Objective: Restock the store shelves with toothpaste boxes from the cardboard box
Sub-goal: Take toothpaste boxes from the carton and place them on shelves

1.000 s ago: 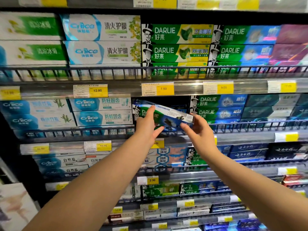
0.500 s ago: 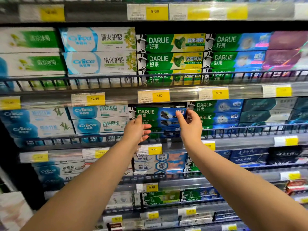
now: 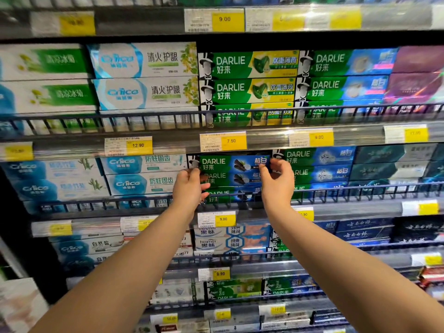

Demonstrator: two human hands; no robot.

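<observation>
A green-and-blue Darlie toothpaste box [image 3: 225, 163] lies flat on top of a stack of the same boxes [image 3: 230, 179] on the middle shelf, behind a wire rail [image 3: 336, 191]. My left hand [image 3: 189, 186] is at the stack's left end. Its thumb touches the top box and its fingers hang relaxed in front of the lower boxes. My right hand [image 3: 276, 181] is at the right end, thumb and fingers pinching the top box's corner. The cardboard box is out of view.
White Criice boxes [image 3: 144, 174] fill the space left of the stack, and more Darlie boxes [image 3: 319, 164] sit to its right. Shelves above and below are packed with toothpaste behind rails and yellow price tags [image 3: 231, 141]. A pale object [image 3: 19, 304] shows at the lower left.
One second ago both hands held the box tilted in front of the shelf. It now lies level on the stack, pushed in, with my hands still at its two ends.
</observation>
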